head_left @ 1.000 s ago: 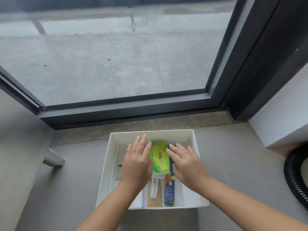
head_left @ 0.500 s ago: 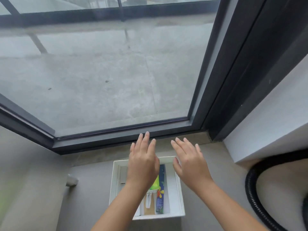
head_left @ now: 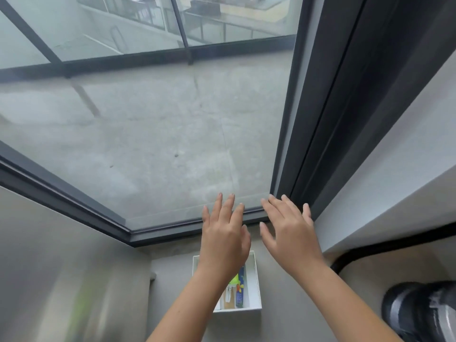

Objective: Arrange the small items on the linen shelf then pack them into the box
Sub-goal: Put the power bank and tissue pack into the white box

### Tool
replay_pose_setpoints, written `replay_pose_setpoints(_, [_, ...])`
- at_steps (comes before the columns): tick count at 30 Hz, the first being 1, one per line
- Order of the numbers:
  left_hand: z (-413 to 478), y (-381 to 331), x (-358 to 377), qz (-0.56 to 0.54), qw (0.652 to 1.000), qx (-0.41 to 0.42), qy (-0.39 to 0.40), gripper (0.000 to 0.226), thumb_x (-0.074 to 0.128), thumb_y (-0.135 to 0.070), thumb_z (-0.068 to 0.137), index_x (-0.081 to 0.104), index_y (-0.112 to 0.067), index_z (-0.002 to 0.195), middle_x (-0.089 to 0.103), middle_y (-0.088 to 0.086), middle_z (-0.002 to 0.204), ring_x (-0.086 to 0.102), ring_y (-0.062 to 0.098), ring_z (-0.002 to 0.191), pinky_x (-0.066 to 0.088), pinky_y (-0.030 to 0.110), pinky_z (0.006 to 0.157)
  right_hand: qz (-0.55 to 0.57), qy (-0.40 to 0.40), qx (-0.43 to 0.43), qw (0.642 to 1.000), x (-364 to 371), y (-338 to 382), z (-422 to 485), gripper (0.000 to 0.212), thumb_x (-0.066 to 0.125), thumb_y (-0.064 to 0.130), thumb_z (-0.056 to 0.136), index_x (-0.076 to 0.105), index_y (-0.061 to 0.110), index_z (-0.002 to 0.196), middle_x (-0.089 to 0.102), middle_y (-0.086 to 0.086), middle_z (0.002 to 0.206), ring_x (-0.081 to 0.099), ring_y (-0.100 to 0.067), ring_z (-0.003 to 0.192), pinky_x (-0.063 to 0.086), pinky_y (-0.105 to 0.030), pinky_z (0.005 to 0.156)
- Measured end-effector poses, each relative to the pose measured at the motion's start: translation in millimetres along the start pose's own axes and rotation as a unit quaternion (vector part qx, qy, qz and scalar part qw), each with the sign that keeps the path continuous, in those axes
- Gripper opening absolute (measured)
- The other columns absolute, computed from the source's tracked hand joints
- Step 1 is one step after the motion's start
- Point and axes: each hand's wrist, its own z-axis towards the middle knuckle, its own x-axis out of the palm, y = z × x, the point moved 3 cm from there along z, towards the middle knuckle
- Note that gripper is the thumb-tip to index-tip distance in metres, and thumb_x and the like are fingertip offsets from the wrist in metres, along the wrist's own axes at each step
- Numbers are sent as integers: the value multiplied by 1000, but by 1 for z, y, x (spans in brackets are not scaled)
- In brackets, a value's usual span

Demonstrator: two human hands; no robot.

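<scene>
- White box [head_left: 254,280] recorded at lower centre of frame, on the grey floor [head_left: 172,292]; long axis runs bottom-to-top of frame.
- Blue packet [head_left: 240,291] laid lengthwise in the box; green packet [head_left: 234,280] just left of it, partly hidden by the forearm.
- Left hand [head_left: 223,239] and right hand [head_left: 291,235] held above the box, fingers straight and spread, nothing grasped.
- Dark window frame [head_left: 74,201] noted across the frame; black hose [head_left: 394,241] at right.

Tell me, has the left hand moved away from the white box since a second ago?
Yes. The left hand has lifted up and out of the white box; its fingers, then inside the walls, now overlap the window frame beyond.
</scene>
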Motion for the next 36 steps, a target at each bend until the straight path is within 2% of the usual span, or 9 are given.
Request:
replay_pose_setpoints(6, [24,-50,-108,27,999,26,-11,48,84,-8,59,69,0,104,64,20,115,56,43,111,43,63,82,-3,-13,-30,999,-123,28,34,49,83,14,65,67,6,111,67,-12,112,61,-35,108,39,-65,86])
replay_pose_setpoints(11, [32,-85,-182,62,997,14,-41,51,87,-18,57,70,-3,104,67,17,110,61,39,105,47,60,77,-11,-32,-55,998,-207,48,42,52,84,17,64,67,8,113,67,-10,113,61,-35,107,42,-63,84])
replay_pose_setpoints(21, [34,-124,-283,34,990,67,-117,52,80,-20,69,65,-3,115,64,17,117,59,37,109,46,58,83,-60,-105,-54,991,-309,83,38,50,82,18,67,67,9,113,67,-11,114,61,-35,107,44,-61,84])
replay_pose_setpoints(26, [31,-128,-303,-24,984,134,-112,54,79,-18,72,61,-2,121,61,17,122,56,38,114,43,59,87,-113,-137,-8,984,-330,102,22,49,83,19,66,68,9,112,67,-10,114,62,-36,106,45,-61,82])
replay_pose_setpoints(32, [31,-129,-315,-82,968,231,-62,53,70,-21,82,53,-6,130,52,13,134,44,36,127,33,56,99,-157,-165,95,969,-345,121,-3,51,83,15,65,68,7,112,67,-13,113,63,-36,103,52,-55,78])
replay_pose_setpoints(36, [25,-143,-317,-93,944,311,-68,55,81,-18,69,63,-4,119,61,14,122,55,38,115,43,59,87,-187,-164,171,953,-360,126,-30,49,80,15,69,65,6,115,65,-13,116,61,-35,107,52,-53,81])
